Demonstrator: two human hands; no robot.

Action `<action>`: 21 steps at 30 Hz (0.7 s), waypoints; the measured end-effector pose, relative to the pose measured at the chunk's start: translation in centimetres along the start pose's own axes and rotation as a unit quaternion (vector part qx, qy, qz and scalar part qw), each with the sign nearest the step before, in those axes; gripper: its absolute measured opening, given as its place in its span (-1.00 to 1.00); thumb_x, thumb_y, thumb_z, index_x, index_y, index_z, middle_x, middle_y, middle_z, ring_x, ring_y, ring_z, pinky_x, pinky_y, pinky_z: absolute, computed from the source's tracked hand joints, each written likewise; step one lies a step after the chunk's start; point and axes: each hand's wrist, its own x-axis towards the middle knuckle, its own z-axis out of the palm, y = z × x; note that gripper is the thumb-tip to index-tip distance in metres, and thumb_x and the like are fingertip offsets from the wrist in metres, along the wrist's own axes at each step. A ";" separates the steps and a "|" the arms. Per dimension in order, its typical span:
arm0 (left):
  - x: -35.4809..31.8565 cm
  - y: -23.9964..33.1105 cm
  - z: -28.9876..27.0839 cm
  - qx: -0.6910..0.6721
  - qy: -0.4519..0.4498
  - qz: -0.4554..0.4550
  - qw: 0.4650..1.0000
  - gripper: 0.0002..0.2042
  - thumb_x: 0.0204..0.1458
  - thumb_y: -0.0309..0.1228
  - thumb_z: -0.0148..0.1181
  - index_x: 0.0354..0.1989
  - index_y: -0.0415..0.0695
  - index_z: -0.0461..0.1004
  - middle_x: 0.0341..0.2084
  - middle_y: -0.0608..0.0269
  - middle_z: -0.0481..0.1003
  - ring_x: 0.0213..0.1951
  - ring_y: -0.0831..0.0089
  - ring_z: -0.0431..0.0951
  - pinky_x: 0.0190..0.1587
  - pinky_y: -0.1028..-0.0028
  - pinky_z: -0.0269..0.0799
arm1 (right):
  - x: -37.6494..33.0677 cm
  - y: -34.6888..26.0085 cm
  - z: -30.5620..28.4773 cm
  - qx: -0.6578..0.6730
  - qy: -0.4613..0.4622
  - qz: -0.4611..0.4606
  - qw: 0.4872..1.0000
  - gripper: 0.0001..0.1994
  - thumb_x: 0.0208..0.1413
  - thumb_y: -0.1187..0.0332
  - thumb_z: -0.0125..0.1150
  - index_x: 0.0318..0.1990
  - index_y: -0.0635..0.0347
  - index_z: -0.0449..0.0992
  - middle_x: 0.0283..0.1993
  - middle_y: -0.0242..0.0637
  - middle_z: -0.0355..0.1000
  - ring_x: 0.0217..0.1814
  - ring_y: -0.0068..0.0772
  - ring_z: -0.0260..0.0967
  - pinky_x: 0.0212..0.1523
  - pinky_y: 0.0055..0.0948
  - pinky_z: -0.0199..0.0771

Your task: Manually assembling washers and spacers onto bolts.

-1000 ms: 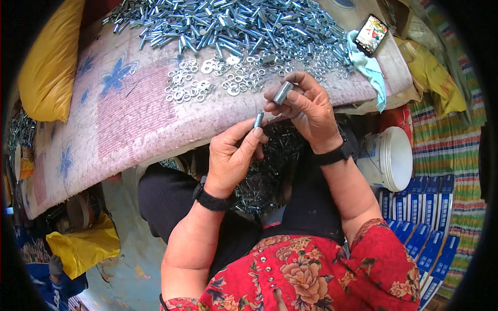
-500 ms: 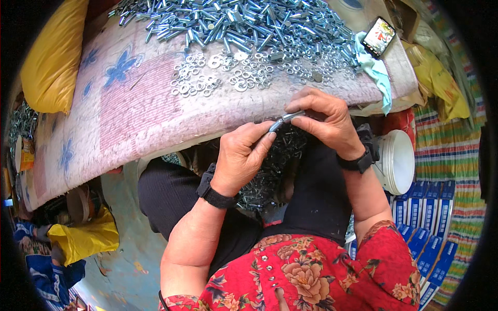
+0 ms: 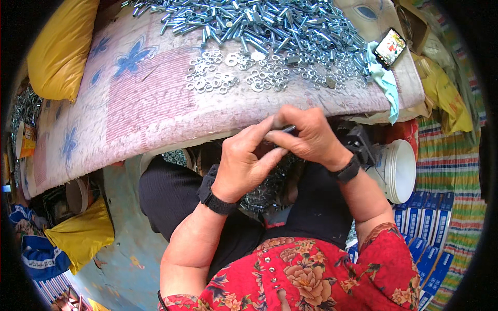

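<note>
My left hand (image 3: pixel 246 163) and my right hand (image 3: pixel 306 136) meet just below the near edge of a cloth-covered board (image 3: pixel 129 119). Between their fingertips is a small silver bolt (image 3: pixel 287 129), pinched by both hands and mostly hidden by the fingers. Under the hands, in my lap, lies a heap of metal bolts (image 3: pixel 262 189). A big pile of bolts (image 3: pixel 259 23) covers the far part of the board, with loose washers (image 3: pixel 233 72) spread in front of it. Each wrist wears a black band.
A phone (image 3: pixel 390 47) rests on a turquoise cloth (image 3: pixel 386 85) at the board's right end. A white bucket (image 3: pixel 398 171) stands at the right beside blue boxes (image 3: pixel 425 228). A yellow sack (image 3: pixel 62 46) lies far left, another yellow bag (image 3: pixel 85 236) low left.
My right hand came down from the board's edge with a bolt and met my left hand. Both hands now close together around the bolt.
</note>
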 end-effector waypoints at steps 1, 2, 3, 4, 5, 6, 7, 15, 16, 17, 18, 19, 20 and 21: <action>-0.2 0.2 -0.4 -0.002 0.006 -0.014 1.000 -0.59 -0.16 -0.60 0.20 -0.04 -0.25 0.36 -0.34 0.24 0.48 -0.43 0.66 0.43 -0.38 0.65 0.37 | 0.1 0.3 0.3 0.012 -0.007 -0.005 1.000 -0.83 -0.14 0.38 0.25 -0.51 0.25 0.39 -0.62 -0.20 0.33 -0.63 -0.36 0.29 -0.59 -0.47 0.24; -0.2 0.3 -0.6 -0.003 0.008 -0.013 1.000 -0.59 -0.16 -0.60 0.20 -0.04 -0.25 0.36 -0.34 0.24 0.48 -0.43 0.66 0.43 -0.38 0.65 0.37 | 0.3 0.5 0.5 0.024 -0.013 -0.010 1.000 -0.83 -0.14 0.38 0.25 -0.50 0.26 0.40 -0.62 -0.24 0.34 -0.63 -0.42 0.29 -0.59 -0.49 0.24; -0.4 0.5 -0.9 -0.064 0.005 -0.078 0.995 -0.63 -0.12 -0.60 0.17 -0.06 -0.26 0.38 -0.35 0.23 0.49 -0.47 0.66 0.43 -0.42 0.66 0.37 | 0.6 0.3 0.1 0.088 -0.027 0.041 0.995 -0.84 -0.12 0.37 0.25 -0.48 0.26 0.42 -0.62 -0.29 0.34 -0.62 -0.50 0.28 -0.59 -0.51 0.24; -0.5 0.6 -1.1 -0.125 0.002 -0.141 0.982 -0.68 -0.09 -0.60 0.14 -0.09 -0.26 0.40 -0.36 0.22 0.49 -0.51 0.66 0.43 -0.47 0.67 0.36 | 1.0 -0.1 -0.5 0.150 -0.042 0.092 0.983 -0.84 -0.11 0.37 0.24 -0.46 0.27 0.44 -0.62 -0.34 0.33 -0.61 -0.57 0.27 -0.59 -0.53 0.23; -0.3 0.7 -1.3 -0.172 0.043 -0.140 0.974 -0.76 -0.03 -0.58 0.08 -0.14 -0.27 0.43 -0.41 0.22 0.50 -0.58 0.65 0.42 -0.54 0.67 0.34 | 1.7 -0.5 -0.8 0.153 0.022 0.104 0.983 -0.84 -0.08 0.36 0.23 -0.42 0.29 0.46 -0.62 -0.41 0.31 -0.56 -0.67 0.23 -0.56 -0.56 0.24; -0.3 0.8 -1.4 -0.237 0.068 -0.172 0.954 -0.77 -0.01 -0.54 0.08 -0.15 -0.29 0.43 -0.43 0.21 0.50 -0.58 0.62 0.43 -0.54 0.67 0.34 | 2.3 0.1 -1.6 0.058 0.033 0.094 0.993 -0.84 -0.09 0.37 0.23 -0.38 0.28 0.48 -0.58 -0.33 0.37 -0.57 -0.59 0.28 -0.54 -0.54 0.28; -0.3 0.7 -1.5 -0.265 0.085 -0.173 0.945 -0.78 0.00 -0.52 0.08 -0.16 -0.29 0.43 -0.43 0.19 0.51 -0.58 0.61 0.43 -0.55 0.67 0.34 | 3.3 1.0 -1.7 -0.019 0.048 0.028 0.998 -0.85 -0.10 0.36 0.22 -0.39 0.25 0.49 -0.56 -0.32 0.38 -0.57 -0.52 0.31 -0.54 -0.51 0.30; -0.5 0.0 -2.2 -0.307 0.157 -0.174 0.923 -0.77 0.01 -0.49 0.08 -0.17 -0.33 0.41 -0.44 0.12 0.52 -0.59 0.56 0.45 -0.58 0.67 0.32 | 5.4 4.6 0.8 -0.224 0.062 -0.055 0.971 -0.89 -0.14 0.34 0.18 -0.52 0.17 0.49 -0.55 -0.24 0.35 -0.51 -0.16 0.36 -0.49 -0.33 0.36; -0.5 0.2 -2.3 -0.315 0.163 -0.176 0.918 -0.77 0.00 -0.49 0.08 -0.17 -0.33 0.41 -0.44 0.10 0.52 -0.59 0.55 0.45 -0.58 0.67 0.32 | 5.4 4.6 0.5 -0.223 0.063 -0.058 0.971 -0.89 -0.14 0.34 0.18 -0.52 0.17 0.49 -0.55 -0.24 0.35 -0.51 -0.16 0.36 -0.49 -0.33 0.36; -0.5 0.5 -2.4 -0.324 0.169 -0.178 0.914 -0.77 0.00 -0.49 0.08 -0.17 -0.34 0.41 -0.43 0.09 0.52 -0.59 0.55 0.45 -0.59 0.67 0.32 | 5.4 4.7 0.2 -0.205 0.062 -0.050 0.975 -0.90 -0.14 0.38 0.18 -0.49 0.21 0.49 -0.54 -0.21 0.36 -0.51 -0.18 0.35 -0.48 -0.36 0.34; -0.5 0.2 -2.4 -0.324 0.169 -0.179 0.913 -0.77 0.00 -0.49 0.08 -0.17 -0.34 0.41 -0.43 0.09 0.52 -0.59 0.55 0.45 -0.59 0.67 0.32 | 5.4 5.1 0.0 -0.189 0.060 -0.038 0.979 -0.91 -0.13 0.43 0.19 -0.47 0.25 0.49 -0.52 -0.18 0.38 -0.52 -0.20 0.35 -0.48 -0.38 0.32; -0.5 0.0 -2.4 -0.327 0.171 -0.178 0.912 -0.76 0.00 -0.48 0.09 -0.17 -0.34 0.41 -0.44 0.08 0.52 -0.60 0.55 0.45 -0.59 0.67 0.33 | 5.5 5.3 -0.3 -0.187 0.049 -0.037 0.980 -0.93 -0.13 0.45 0.17 -0.48 0.26 0.48 -0.51 -0.17 0.39 -0.51 -0.20 0.36 -0.47 -0.39 0.32; -0.5 -0.2 -2.4 -0.329 0.173 -0.176 0.912 -0.76 0.00 -0.48 0.09 -0.17 -0.34 0.40 -0.44 0.08 0.51 -0.60 0.54 0.45 -0.60 0.67 0.33 | 5.4 5.5 -0.3 -0.187 0.049 -0.037 0.980 -0.93 -0.13 0.45 0.17 -0.48 0.26 0.48 -0.51 -0.17 0.39 -0.51 -0.20 0.36 -0.47 -0.39 0.32; -0.5 -0.2 -2.3 -0.330 0.172 -0.177 0.911 -0.76 0.00 -0.48 0.09 -0.17 -0.34 0.40 -0.44 0.08 0.51 -0.60 0.54 0.45 -0.60 0.67 0.33 | 5.2 5.8 -0.4 -0.220 0.042 -0.053 0.973 -0.93 -0.13 0.46 0.16 -0.48 0.26 0.47 -0.51 -0.17 0.38 -0.50 -0.19 0.36 -0.48 -0.39 0.32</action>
